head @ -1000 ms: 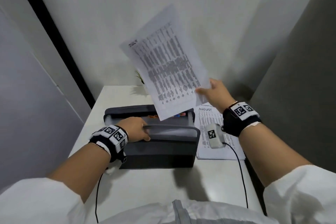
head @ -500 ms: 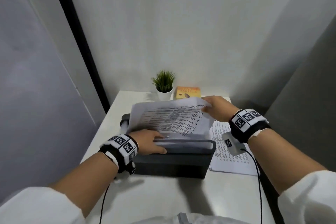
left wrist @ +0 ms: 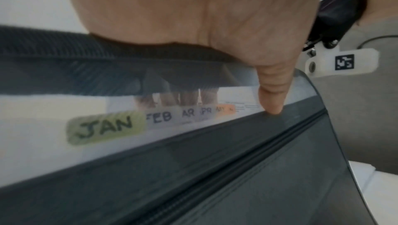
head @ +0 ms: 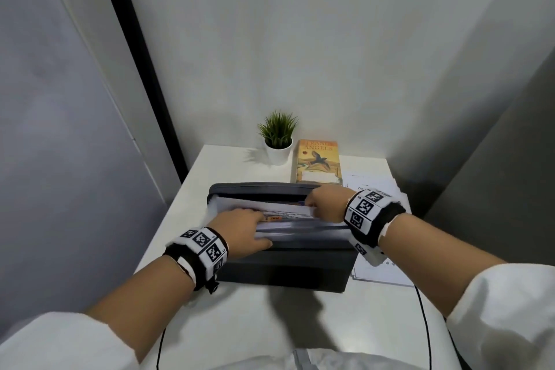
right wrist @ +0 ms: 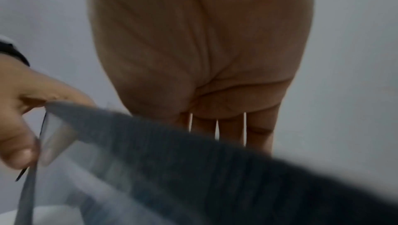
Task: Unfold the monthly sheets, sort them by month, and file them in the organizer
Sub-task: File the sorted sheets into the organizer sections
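Evidently light and limp, the sheet sits partly inside the organizer on the worktop. Right hand pinches its right edge; left hand holds the near dividers back. Better gripped at both edges, or it buckles.

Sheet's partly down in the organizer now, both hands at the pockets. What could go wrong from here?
1. The sheet may land in the wrong pocket: the month tabs sit tightly together and the left hand spreads several dividers.
2. The right hand pushing down could crumple the sheet.
3. The loose sheets lie near the table's right edge and could get brushed off.
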`<state>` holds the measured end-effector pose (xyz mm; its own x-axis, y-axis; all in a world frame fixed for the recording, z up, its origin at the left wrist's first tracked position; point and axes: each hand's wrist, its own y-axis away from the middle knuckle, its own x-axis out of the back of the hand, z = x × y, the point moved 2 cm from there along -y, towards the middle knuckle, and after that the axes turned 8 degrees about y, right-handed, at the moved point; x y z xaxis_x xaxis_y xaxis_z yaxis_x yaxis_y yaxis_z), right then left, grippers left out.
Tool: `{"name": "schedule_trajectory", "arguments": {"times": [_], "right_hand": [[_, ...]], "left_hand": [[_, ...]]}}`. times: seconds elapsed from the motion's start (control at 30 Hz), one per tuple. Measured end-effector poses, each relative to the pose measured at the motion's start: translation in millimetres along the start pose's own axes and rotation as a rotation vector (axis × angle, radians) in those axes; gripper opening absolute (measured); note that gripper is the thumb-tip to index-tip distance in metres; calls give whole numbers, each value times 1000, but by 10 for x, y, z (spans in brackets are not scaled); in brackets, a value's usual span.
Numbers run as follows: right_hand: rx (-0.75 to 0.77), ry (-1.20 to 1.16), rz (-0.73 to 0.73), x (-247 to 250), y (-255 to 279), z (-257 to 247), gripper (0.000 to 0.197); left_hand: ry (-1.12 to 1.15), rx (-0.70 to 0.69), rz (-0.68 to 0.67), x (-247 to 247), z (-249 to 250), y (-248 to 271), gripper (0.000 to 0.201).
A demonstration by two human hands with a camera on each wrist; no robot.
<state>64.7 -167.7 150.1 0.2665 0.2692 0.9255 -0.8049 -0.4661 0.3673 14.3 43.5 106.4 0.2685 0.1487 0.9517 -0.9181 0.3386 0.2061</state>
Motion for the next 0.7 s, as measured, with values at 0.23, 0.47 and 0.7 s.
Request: {"name": "schedule_trajectory", "arguments": {"times": [0.23,0.47,0.7], "right_hand": [[28,268,-236,-80,-196,-186,31],[35,328,-276,-32,-358,-266,38],[-38,413,-367,152,-262,-465,34]], "left_hand": [[-160,-161,180,-41,-4,61,54],[-152,-241,216,-50,-11,121,53],[-108,-291,173,-74,-17,114,49]]}}
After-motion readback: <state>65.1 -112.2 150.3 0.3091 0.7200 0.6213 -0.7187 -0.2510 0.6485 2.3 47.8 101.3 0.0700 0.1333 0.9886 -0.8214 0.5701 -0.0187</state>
